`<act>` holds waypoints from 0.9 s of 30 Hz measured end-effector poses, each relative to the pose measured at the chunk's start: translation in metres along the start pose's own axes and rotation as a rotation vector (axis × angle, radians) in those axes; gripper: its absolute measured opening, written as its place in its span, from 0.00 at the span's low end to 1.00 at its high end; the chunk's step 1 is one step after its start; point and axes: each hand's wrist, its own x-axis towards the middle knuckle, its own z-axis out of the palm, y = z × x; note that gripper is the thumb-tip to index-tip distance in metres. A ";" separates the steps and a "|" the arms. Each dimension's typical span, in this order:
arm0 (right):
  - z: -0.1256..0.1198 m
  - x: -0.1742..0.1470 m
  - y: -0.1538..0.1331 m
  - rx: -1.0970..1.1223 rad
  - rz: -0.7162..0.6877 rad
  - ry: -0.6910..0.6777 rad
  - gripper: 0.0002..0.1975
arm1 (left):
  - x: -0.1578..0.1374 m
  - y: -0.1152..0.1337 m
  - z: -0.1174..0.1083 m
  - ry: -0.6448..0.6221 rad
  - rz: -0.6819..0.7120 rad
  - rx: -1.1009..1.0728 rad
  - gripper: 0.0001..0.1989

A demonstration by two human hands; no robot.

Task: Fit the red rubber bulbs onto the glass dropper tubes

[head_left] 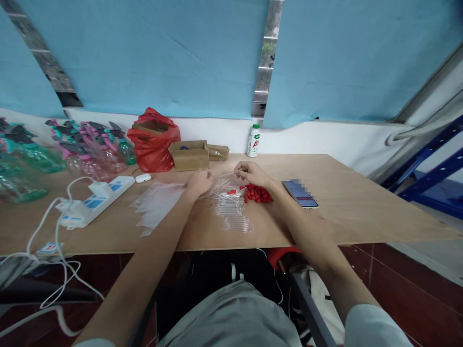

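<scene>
Sitting at the wooden table [350, 202], the person curls the fingers of the left hand [200, 183] beside a heap of clear tubes [228, 206]; what that hand grips I cannot tell. The right hand [252, 173] brings thumb and fingertips close together at a thin clear strip [227, 175] above the heap's far side, but whether they pinch it is unclear. Small red pieces [258, 193] lie piled just right of the tubes, near a phone [301, 193].
</scene>
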 end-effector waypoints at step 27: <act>0.054 -0.077 -0.091 -0.022 -0.014 0.055 0.07 | -0.135 0.050 -0.014 0.212 0.450 -0.260 0.14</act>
